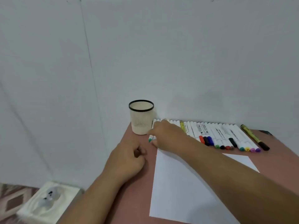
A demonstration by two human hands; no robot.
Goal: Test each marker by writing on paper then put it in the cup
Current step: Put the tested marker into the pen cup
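Note:
A cream cup (141,120) with a black rim stands at the table's far left corner against the wall. To its right, a row of several white markers (216,135) with coloured caps lies along the wall. My right hand (166,135) reaches across the paper (178,191) to the row's left end beside the cup. Its forefinger and thumb close around the green-capped marker (150,140), which still lies on the table. My left hand (127,159) rests on the table left of the paper, fingers loosely curled and holding nothing.
The brown table (139,199) ends just left of the cup and my left forearm. Two olive-barrelled pens (254,136) lie in the row, one at its right end. On the floor at lower left sits a white box (48,202). A plain wall rises directly behind.

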